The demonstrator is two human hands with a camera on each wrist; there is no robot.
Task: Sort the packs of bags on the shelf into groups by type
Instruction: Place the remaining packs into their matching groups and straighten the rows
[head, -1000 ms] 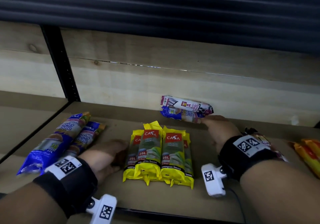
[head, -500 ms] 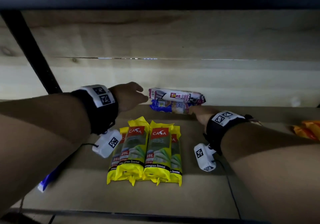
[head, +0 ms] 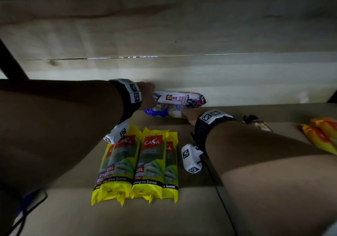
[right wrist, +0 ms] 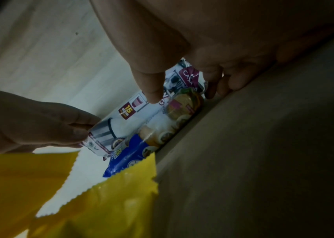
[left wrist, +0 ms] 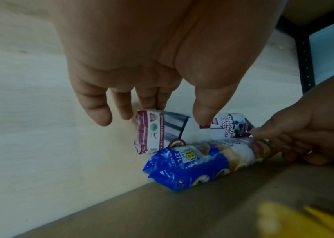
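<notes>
Close to the front edge of the brown wooden shelf (head: 191,214) lie four yellow plastic packs with red labels (head: 138,164), side by side, their long sides running front to back. They look like one finished group. Far off to the right lie orange and yellow packs (head: 322,135), and near them a dark pack (head: 257,122) that is too dim to make out.

Past the yellow packs, both arms reach to the very back. There, two packs lie stacked against the pale wooden back wall (head: 182,71). Their long sides run left to right, along the wall. The blue and white plastic pack (left wrist: 194,164) is on the bottom, on the shelf. The white plastic pack with dark red ends (left wrist: 182,132) sits on top of it and leans on the wall.

The left hand (head: 145,97) is at the left end of the white pack. Its fingers are curled down and the thumb rests on the front of the pack, so it pinches that end. The right hand (head: 189,115) is at the right end of the stack, low down. Its fingers are curled round the end of the blue pack, and the thumb lies on the white one.

So each hand is at one end of the long stack. I think the next move is to lift the white pack off the blue one.
</notes>
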